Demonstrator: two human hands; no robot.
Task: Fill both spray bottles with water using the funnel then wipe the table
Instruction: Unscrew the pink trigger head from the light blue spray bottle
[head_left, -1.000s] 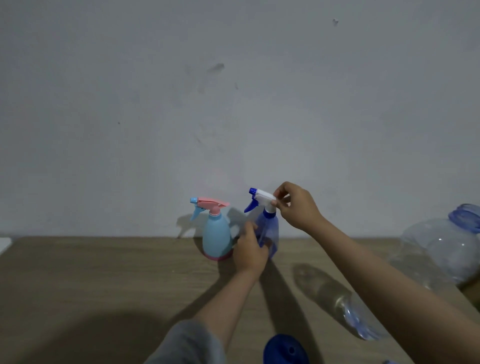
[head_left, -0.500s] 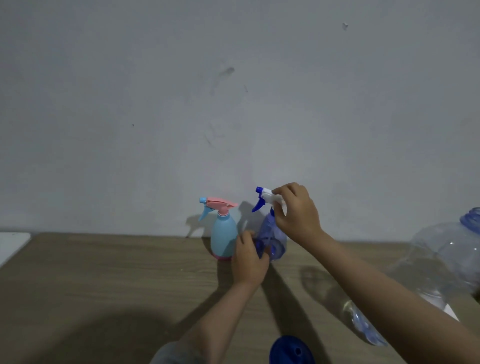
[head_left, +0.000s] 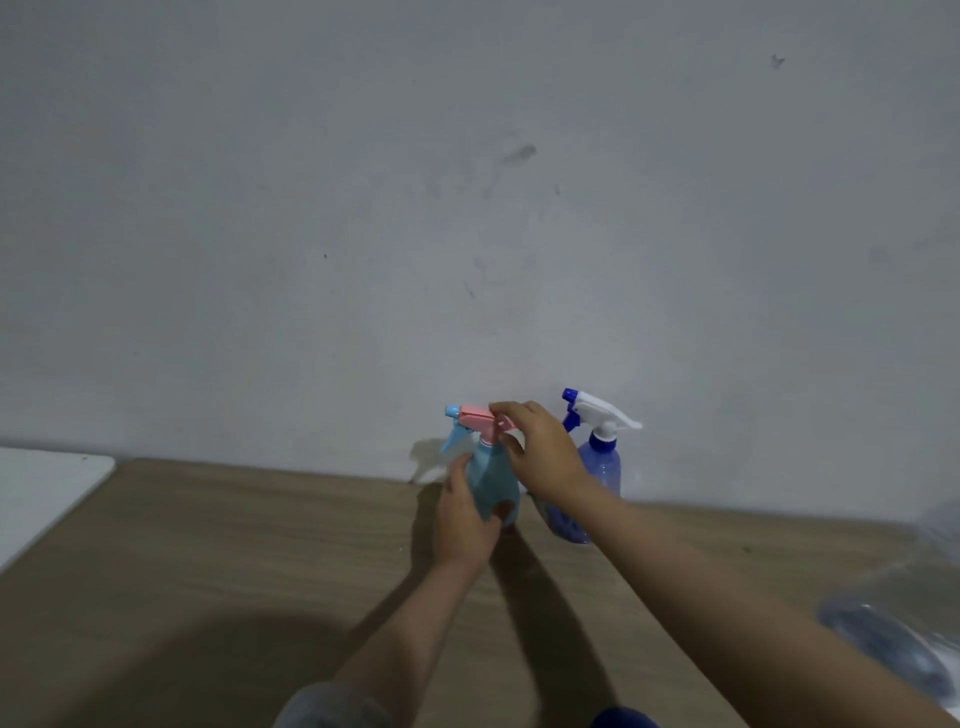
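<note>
Gripping the light blue bottle (head_left: 491, 486) at the back of the table (head_left: 218, 561), the left hand (head_left: 462, 519) wraps its body while the right hand (head_left: 540, 457) pinches the pink sprayer (head_left: 480, 418). Thin plastic probably dents and tips easily, so hold low and twist at the collar.

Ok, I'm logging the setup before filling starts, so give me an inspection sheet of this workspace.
Surface: wooden table, against the wall.
Job's things: light blue spray bottle with pink head; dark blue spray bottle upright beside it, untouched.
Clutter: clear plastic jug, blurred, at the right edge.
Grippers: left hand grips the light blue bottle's body; right hand pinches its pink head.
Cables: nothing seen.
Surroundings: scuffed grey wall; white surface far left.
</note>
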